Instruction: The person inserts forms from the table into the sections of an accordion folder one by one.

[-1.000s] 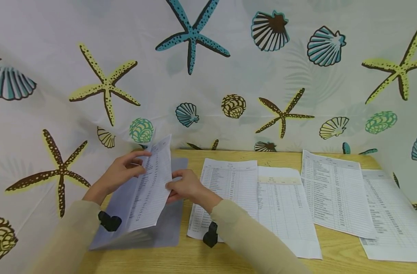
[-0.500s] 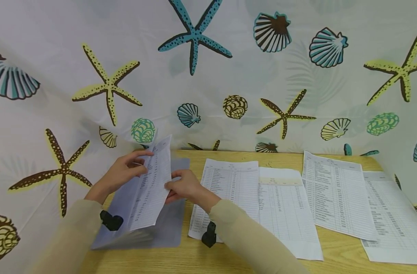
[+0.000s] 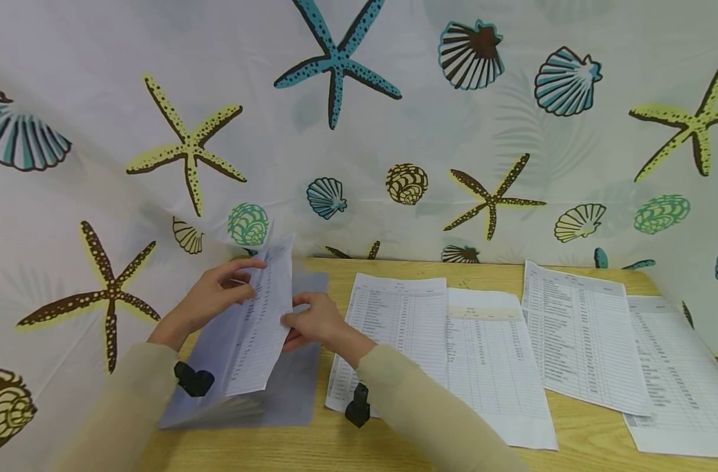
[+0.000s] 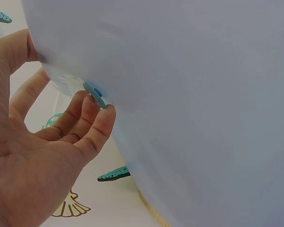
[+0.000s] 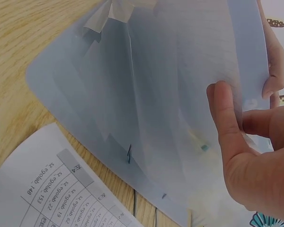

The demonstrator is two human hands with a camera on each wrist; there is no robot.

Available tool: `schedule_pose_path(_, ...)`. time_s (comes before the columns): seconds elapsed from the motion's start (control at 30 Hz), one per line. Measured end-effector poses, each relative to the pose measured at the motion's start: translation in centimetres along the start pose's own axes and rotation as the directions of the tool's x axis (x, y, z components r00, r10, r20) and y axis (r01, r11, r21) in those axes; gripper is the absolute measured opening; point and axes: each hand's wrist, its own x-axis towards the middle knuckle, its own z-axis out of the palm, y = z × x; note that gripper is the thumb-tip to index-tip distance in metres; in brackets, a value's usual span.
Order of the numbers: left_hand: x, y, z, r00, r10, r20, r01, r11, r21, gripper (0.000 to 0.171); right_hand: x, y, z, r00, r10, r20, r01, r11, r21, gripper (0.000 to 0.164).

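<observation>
A translucent blue-grey plastic folder lies opened on the table, its front cover raised at a slant. My left hand holds that cover near its edge; in the left wrist view, curled fingers lie beside a small blue snap button. A printed sheet stands tilted against the inside of the cover. My right hand pinches the sheet's right edge between thumb and fingers. Other pages fan out inside the folder in the right wrist view.
Several printed lists lie to the right on the wooden table: one nearest the folder, an overlapping one, and two farther right, including a tilted list. A shell-and-starfish cloth hangs behind.
My right hand and the sheet's right edge have shifted slightly left, toward the raised cover. My left hand keeps its hold there. The whole head view has drifted a little.
</observation>
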Motion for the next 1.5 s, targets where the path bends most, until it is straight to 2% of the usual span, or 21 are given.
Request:
schedule_pose_path(0.6,0.2,0.0,0.0,1.000,0.014,0.001,-0.014,1.000,0.000,0.050,0.7,0.3,0.4,1.000,-0.023,-0.005,0.022,0.997,-0.077,0.031)
schedule_pose_path(1.5,0.4,0.0,0.2,0.998,0.070,-0.001,-0.070,0.997,-0.023,0.048,1.7,0.7,1.1,0.999,-0.016,-0.031,0.013,0.996,-0.084,0.033)
